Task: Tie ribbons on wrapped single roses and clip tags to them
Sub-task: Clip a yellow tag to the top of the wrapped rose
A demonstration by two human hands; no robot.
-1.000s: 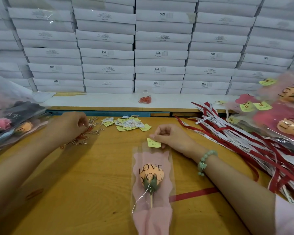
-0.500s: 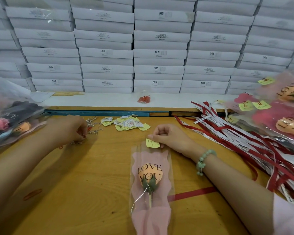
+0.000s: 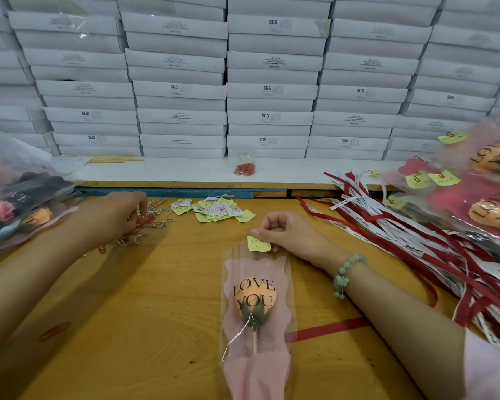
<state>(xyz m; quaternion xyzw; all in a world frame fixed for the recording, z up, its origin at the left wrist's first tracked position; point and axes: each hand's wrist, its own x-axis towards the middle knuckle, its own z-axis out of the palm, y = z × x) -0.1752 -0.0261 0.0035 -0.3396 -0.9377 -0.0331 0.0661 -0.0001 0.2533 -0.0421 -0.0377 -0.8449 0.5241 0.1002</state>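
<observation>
Stacked white boxes [image 3: 269,90] fill the back wall behind a yellow wooden tabletop [image 3: 156,313]. A wrapped rose [image 3: 256,307] in a pink and clear sleeve printed "LOVE YOU" lies at the centre of the tabletop, bloom away from the person. The right grip [image 3: 286,232], fingers curled, pinches a yellow tag [image 3: 259,243] against the sleeve's top edge. The left grip [image 3: 119,217] is bent over a scatter of paper clips [image 3: 153,220] to the far left of the rose; I cannot tell if it has one pinched. Loose tags [image 3: 217,210] lie between the two. Red and white ribbons [image 3: 387,235] lie at right beside more wrapped roses [image 3: 474,197].
</observation>
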